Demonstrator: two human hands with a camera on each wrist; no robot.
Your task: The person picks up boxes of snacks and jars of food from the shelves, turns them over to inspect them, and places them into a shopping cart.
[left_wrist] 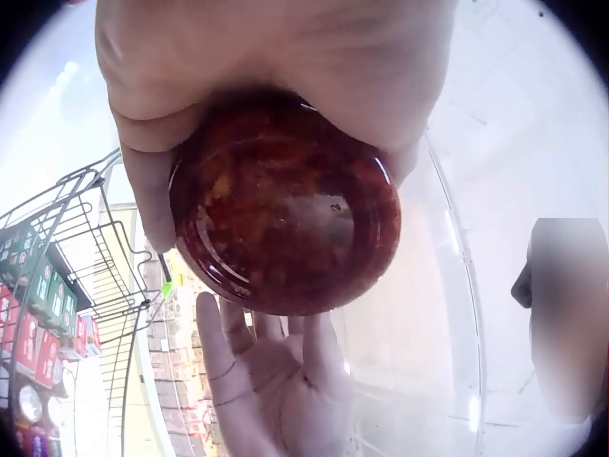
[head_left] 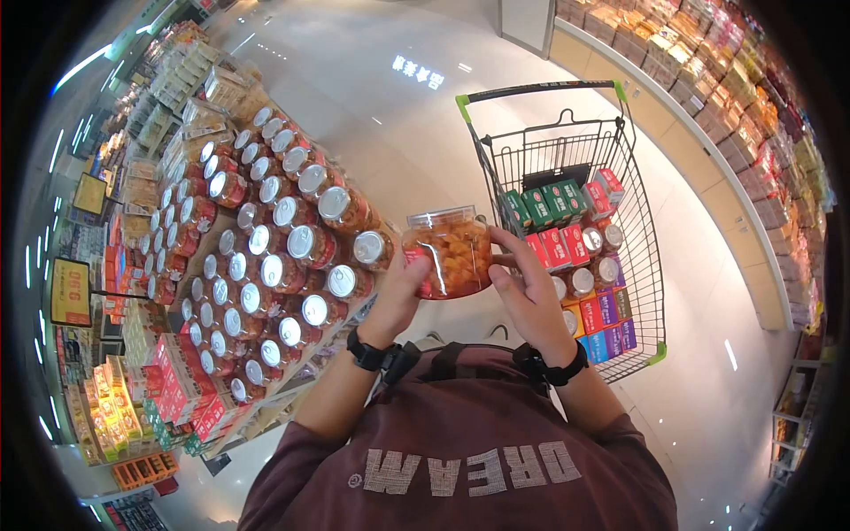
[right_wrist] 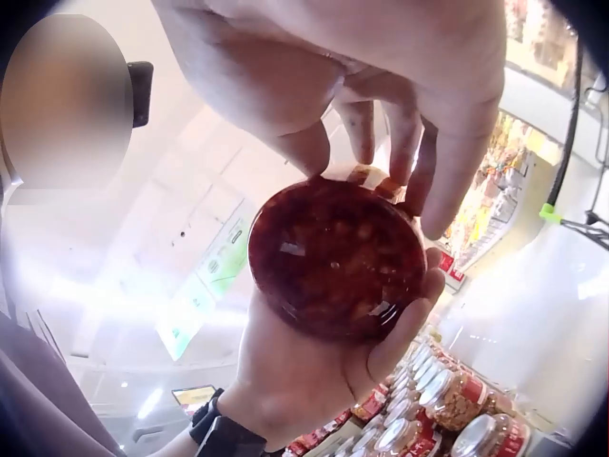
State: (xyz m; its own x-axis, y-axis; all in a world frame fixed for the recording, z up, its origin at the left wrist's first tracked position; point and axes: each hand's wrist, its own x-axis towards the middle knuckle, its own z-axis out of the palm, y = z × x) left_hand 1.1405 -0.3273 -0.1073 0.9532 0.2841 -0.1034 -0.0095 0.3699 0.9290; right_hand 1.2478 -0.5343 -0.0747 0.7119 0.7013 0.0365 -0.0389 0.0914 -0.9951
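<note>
A clear jar (head_left: 450, 252) of orange fruit chunks in syrup, with a silver lid, is held up in front of the chest. My left hand (head_left: 403, 292) grips it around its side, thumb lying over the red label. On the opposite side, my right hand (head_left: 536, 296) reaches to the jar with fingers fairly straight, fingertips and thumb right at its wall. Both wrist views look at the jar's round base (left_wrist: 290, 214), reddish and see-through. The open palm of the right hand shows below it in the left wrist view.
A display of similar silver-lidded jars (head_left: 283, 212) fills the left side. At right stands a shopping cart (head_left: 655, 257) holding green and red boxes (head_left: 553, 202), several cans (head_left: 582, 281) and colourful cartons. Curved shelves (head_left: 708, 164) of packaged goods line the far right, beyond glossy floor.
</note>
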